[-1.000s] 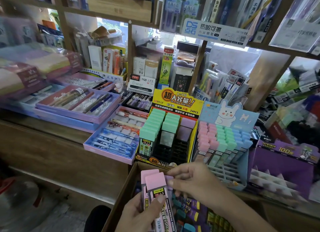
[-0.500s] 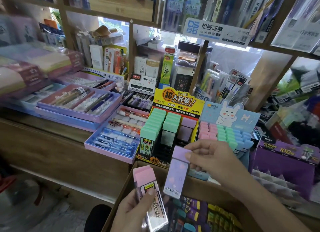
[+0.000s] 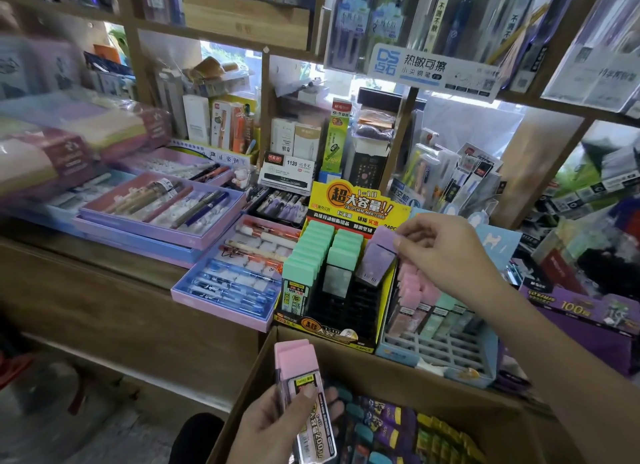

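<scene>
My right hand [image 3: 440, 252] pinches a lilac lead-refill case [image 3: 379, 255] by its top end, tilted over the right column of the yellow-and-black display box [image 3: 360, 207]. That box holds two columns of green cases [image 3: 313, 252] and several vacant black slots. My left hand [image 3: 277, 425] grips a small stack of pink cases [image 3: 299, 370] above an open cardboard carton [image 3: 415, 387], thumb pressed on the top label.
A light blue rack [image 3: 443, 352] of pink and green cases stands right of the display box. Pen trays [image 3: 221, 290] lie left on the wooden counter [image 3: 104, 290]. A purple box [image 3: 581, 307] sits far right. The carton holds packed purple, teal and yellow items.
My right hand took a lilac case from the stack and carried it up and forward to the display box's right column. My left hand stayed low with the pink cases.
</scene>
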A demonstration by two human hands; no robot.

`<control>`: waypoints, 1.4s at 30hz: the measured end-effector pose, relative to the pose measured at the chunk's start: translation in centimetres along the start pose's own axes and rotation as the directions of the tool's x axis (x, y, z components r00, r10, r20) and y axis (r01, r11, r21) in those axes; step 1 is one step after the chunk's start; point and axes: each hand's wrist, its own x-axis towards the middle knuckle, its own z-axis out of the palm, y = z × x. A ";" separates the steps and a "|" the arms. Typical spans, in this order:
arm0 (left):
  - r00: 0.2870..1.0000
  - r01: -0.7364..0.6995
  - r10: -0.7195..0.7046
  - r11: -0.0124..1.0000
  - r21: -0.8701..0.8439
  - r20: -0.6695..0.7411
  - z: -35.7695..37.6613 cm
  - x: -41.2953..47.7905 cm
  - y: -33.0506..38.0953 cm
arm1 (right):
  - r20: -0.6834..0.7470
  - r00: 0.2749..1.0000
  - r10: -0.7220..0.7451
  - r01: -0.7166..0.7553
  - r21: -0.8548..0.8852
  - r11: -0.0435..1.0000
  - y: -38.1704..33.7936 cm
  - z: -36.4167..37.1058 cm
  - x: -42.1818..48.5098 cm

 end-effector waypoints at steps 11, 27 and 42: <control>1.000 -0.009 0.010 0.998 0.065 -0.006 0.1 -0.3 0.3 | 0.057 0.998 -0.019 0.028 -0.153 0.988 0.9 1.4 1.2; 0.999 0.008 -0.007 0.999 0.033 -0.041 0.0 -0.1 0.3 | 0.066 0.995 -0.076 0.093 -0.314 0.945 1.2 2.5 1.0; 0.999 -0.048 0.048 0.996 0.072 0.003 0.1 0.0 0.0 | 0.123 0.989 -0.078 0.083 -0.031 0.996 -2.1 3.4 -4.5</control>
